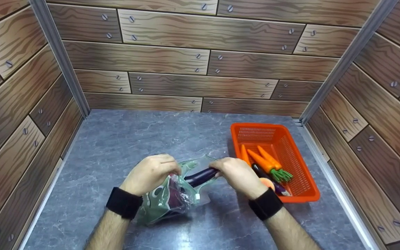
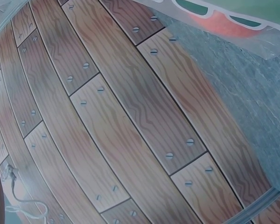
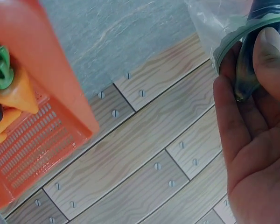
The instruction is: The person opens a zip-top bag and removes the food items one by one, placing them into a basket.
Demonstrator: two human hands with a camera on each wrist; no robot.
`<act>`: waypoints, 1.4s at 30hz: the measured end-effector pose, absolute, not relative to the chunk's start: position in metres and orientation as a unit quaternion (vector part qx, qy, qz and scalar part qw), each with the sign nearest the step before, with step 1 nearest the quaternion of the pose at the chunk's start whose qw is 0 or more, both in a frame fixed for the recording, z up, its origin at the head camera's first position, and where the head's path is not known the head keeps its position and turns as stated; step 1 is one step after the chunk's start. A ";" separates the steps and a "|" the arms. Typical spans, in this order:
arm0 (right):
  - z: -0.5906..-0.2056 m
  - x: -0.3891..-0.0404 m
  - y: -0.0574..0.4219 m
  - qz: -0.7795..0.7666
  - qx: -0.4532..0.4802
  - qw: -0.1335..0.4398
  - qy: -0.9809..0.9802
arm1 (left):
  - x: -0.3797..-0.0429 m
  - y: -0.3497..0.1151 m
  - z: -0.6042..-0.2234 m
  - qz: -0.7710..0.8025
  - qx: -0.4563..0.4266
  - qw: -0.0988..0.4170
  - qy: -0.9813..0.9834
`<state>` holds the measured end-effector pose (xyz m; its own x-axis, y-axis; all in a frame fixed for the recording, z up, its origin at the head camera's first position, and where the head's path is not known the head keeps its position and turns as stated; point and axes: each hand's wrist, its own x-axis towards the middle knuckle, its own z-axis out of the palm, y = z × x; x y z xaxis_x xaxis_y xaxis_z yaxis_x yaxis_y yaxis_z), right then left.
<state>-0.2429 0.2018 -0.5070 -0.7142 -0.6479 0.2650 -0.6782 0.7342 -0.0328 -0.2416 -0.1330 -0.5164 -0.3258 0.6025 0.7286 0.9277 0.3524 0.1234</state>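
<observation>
Eggplant [image 1: 201, 177] gripped at one end in my right fingers [image 1: 219, 164], its other end inside the mouth of the green bag [image 1: 151, 206], whose edge my left fingers [image 1: 173, 168] pinch. I judge it best to spread that mouth wide and slide lengthwise, releasing only past the rim. Beyond, on the grey surface [image 1: 151, 132] to the right, the orange basket [image 1: 299, 156] holds carrots [image 1: 260, 159] and a second eggplant [image 1: 261, 172].

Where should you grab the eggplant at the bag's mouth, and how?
Probably pinch the eggplant by its outer end, from the right, as the right hand does: it is long and slim, its other end lies inside the bag, and the outer end sticks out.
</observation>
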 end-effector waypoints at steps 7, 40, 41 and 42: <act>-0.502 -0.245 0.212 0.059 0.359 0.134 -0.922 | -0.242 -0.134 -0.516 -0.276 -0.499 0.301 -0.765; -0.470 -0.252 0.273 0.138 0.276 0.157 -0.938 | -0.241 -0.136 -0.517 -0.276 -0.498 0.294 -0.768; -0.470 -0.252 0.276 0.140 0.273 0.157 -0.939 | -0.241 -0.136 -0.517 -0.277 -0.498 0.293 -0.768; -0.469 -0.252 0.279 0.144 0.268 0.156 -0.940 | -0.241 -0.136 -0.518 -0.276 -0.498 0.293 -0.768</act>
<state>-0.2520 0.2786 -0.4692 -0.8083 -0.4582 0.3698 -0.5477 0.8155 -0.1867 -0.2414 -0.1363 -0.5176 -0.3320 0.6030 0.7254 0.9269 0.3513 0.1322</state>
